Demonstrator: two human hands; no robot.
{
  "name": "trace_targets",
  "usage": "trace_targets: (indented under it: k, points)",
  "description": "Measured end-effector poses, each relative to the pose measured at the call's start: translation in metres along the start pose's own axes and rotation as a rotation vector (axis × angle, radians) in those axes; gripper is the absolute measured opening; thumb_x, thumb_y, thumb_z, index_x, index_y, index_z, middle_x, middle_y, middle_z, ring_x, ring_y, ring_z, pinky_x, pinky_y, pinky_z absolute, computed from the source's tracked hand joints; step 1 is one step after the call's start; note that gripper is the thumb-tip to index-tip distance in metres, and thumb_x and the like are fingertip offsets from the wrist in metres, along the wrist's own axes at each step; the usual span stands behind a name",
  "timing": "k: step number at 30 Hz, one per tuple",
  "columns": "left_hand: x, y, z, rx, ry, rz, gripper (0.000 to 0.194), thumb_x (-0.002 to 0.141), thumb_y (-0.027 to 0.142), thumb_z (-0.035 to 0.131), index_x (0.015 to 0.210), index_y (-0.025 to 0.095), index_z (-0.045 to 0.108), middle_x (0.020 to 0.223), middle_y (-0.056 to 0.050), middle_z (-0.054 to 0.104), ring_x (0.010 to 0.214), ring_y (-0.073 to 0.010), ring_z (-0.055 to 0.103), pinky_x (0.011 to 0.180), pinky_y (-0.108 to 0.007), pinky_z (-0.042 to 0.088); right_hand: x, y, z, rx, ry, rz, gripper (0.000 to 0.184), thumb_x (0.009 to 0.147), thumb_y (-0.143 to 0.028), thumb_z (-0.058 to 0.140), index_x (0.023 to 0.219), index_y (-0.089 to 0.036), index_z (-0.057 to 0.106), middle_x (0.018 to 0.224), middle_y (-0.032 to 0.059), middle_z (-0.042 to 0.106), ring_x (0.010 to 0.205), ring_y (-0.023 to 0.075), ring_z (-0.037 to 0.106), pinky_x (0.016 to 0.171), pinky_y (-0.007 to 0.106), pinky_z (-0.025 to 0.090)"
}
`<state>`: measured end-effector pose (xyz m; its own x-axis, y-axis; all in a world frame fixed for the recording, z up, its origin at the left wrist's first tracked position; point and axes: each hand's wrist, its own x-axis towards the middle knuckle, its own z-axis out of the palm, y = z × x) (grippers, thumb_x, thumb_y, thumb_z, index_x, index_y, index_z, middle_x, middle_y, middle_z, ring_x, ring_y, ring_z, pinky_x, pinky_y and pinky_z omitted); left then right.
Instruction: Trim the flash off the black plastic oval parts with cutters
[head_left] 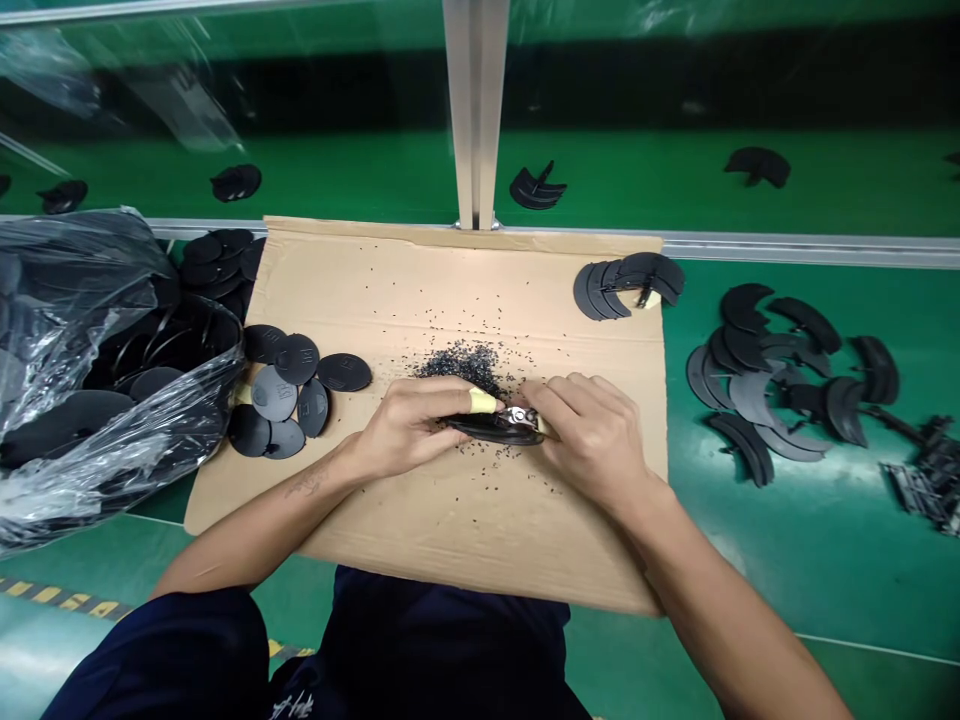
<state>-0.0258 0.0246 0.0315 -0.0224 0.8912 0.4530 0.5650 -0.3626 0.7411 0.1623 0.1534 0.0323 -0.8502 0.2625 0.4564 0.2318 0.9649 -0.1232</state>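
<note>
Over the cardboard sheet (420,520), my left hand (412,425) is closed on the edge of a black plastic disc (495,430), which I see almost edge-on. Yellow tape wraps one of its digits. My right hand (596,430) is closed around a small pair of metal nippers (519,415). The nippers' head lies against the disc's upper side; whether the jaws bite on anything is too small to tell. Just beyond the hands sits a heap of tiny black clippings (461,362), with more bits scattered around it and below the disc.
Several black discs (296,358) lie to the left, beside a clear plastic bag (52,500) full of discs. Curved black parts (626,280) rest on the cardboard's far right corner, and more curved parts (750,395) on the green tabletop. A metal post (476,120) stands behind the cardboard.
</note>
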Motion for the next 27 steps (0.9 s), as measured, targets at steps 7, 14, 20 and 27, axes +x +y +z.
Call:
trace_targets:
  k: [7,14,20,27]
  points:
    - [-0.003,-0.001,0.004,-0.031,0.025,-0.002,0.019,0.091,0.020,0.070,0.109,0.018,0.073,0.089,-0.007,0.076,0.076,-0.0125,0.069,0.063,-0.023,0.056,-0.004,-0.002,0.002,-0.007,-0.011,0.024,0.029,0.087,-0.001,0.045,0.085,-0.019,0.068,0.062,-0.0011,0.062,0.058,0.0126,0.049,0.057,0.030,0.032]
    - [0.003,0.005,-0.006,0.036,-0.059,0.076,0.018,0.092,0.019,0.065,0.109,0.014,0.068,0.083,-0.006,0.071,0.071,-0.0128,0.064,0.060,-0.024,0.051,-0.005,0.001,0.003,0.095,-0.018,0.091,0.026,0.086,-0.006,0.047,0.089,-0.019,0.069,0.064,0.0000,0.062,0.060,0.0137,0.050,0.058,0.029,0.033]
    - [0.004,0.005,-0.005,0.293,-0.166,0.130,0.013,0.096,0.016,0.053,0.105,0.017,0.062,0.090,-0.006,0.066,0.080,-0.0167,0.059,0.070,-0.030,0.051,0.001,0.001,-0.001,0.000,-0.064,0.058,0.021,0.089,-0.007,0.050,0.089,-0.018,0.069,0.064,0.0018,0.060,0.064,0.0158,0.049,0.061,0.030,0.030]
    - [0.027,0.018,-0.048,0.314,-0.316,-0.084,0.030,0.105,0.041,0.040,0.097,0.018,0.058,0.085,-0.004,0.060,0.078,-0.0174,0.056,0.070,-0.029,0.047,0.002,0.009,0.002,-0.002,-0.036,0.006,0.017,0.085,-0.008,0.052,0.093,-0.017,0.064,0.072,0.0046,0.064,0.069,0.0199,0.052,0.063,0.031,0.030]
